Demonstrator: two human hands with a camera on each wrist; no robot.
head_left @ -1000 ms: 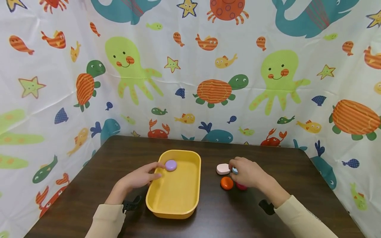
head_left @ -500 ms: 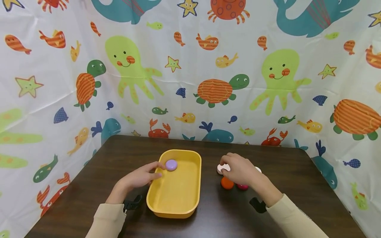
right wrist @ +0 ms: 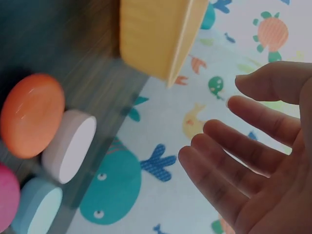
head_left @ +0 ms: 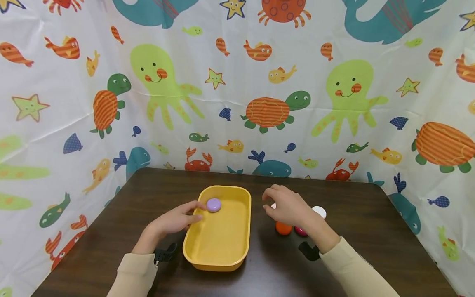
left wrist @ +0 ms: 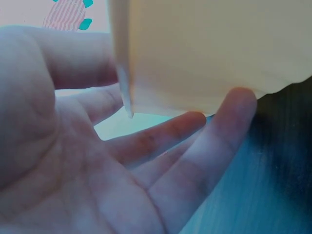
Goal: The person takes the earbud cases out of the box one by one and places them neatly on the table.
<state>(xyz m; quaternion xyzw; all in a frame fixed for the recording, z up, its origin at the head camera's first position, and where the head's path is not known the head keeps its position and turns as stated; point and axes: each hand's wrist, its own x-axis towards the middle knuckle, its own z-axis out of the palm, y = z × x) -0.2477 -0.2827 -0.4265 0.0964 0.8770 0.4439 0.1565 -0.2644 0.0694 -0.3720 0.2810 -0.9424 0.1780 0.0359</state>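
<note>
My left hand [head_left: 174, 220] grips the left side of a yellow tray [head_left: 217, 264], fingers and thumb at its rim; in the left wrist view its fingers lie along the tray wall [left wrist: 209, 53]. A small lilac disc [head_left: 213, 205] lies inside the tray near that hand. To the right of the tray, my right hand [head_left: 287, 206] hovers above several small rounded pieces, fingers loosely bent and holding nothing. Partly covered by it are an orange piece [head_left: 283, 228], a magenta piece [head_left: 300, 232] and a pale pink piece [right wrist: 70, 146]. A light blue piece [right wrist: 39, 207] shows in the right wrist view.
A white round piece [head_left: 319, 212] lies right of my right wrist. Everything stands on a dark brown wooden table [head_left: 371, 231]. Behind and to the sides hangs a white curtain [head_left: 237, 140] printed with sea animals.
My right hand has moved left and slightly away from me, from over the light blue piece toward the tray. The white piece has come into sight. My left hand and the tray stay put.
</note>
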